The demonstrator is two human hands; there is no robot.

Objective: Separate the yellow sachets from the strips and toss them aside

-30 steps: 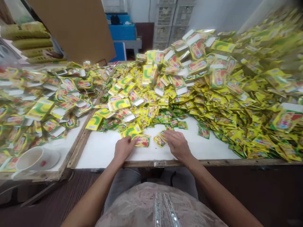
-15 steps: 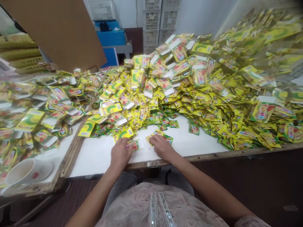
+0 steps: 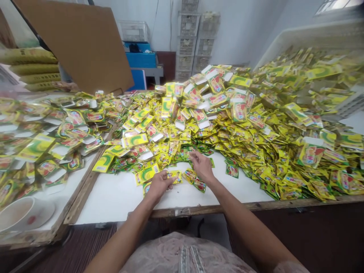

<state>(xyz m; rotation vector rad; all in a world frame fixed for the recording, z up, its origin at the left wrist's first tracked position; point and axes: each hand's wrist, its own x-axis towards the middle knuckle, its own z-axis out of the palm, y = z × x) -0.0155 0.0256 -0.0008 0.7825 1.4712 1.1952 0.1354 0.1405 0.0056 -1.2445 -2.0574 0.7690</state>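
Note:
My left hand (image 3: 159, 186) is closed, with thumb and fingers at the left end of a small yellow packet (image 3: 175, 176) just above the white tabletop. Beside and partly under that hand lies a flat yellow-green carton (image 3: 146, 174). My right hand (image 3: 201, 167) reaches to the front edge of the pile, its fingers bent together among green sachets (image 3: 183, 154). Whatever its fingertips pinch is hidden. Below the right wrist rest a yellow sachet (image 3: 189, 175) and a green sachet (image 3: 200, 184).
A large heap of yellow sachets (image 3: 244, 140) spreads across the table, with open cartons (image 3: 200, 117) on top. At right, a white crate (image 3: 284, 38) tips towards the heap. More cartons (image 3: 36, 146) and a white cup (image 3: 27, 214) sit beyond a wooden strip (image 3: 85, 189) at left.
My right hand has moved forward from the sachets near the table edge to the pile's green sachets. My left hand has shifted slightly right and turned, now at a yellow packet. The view has tilted up.

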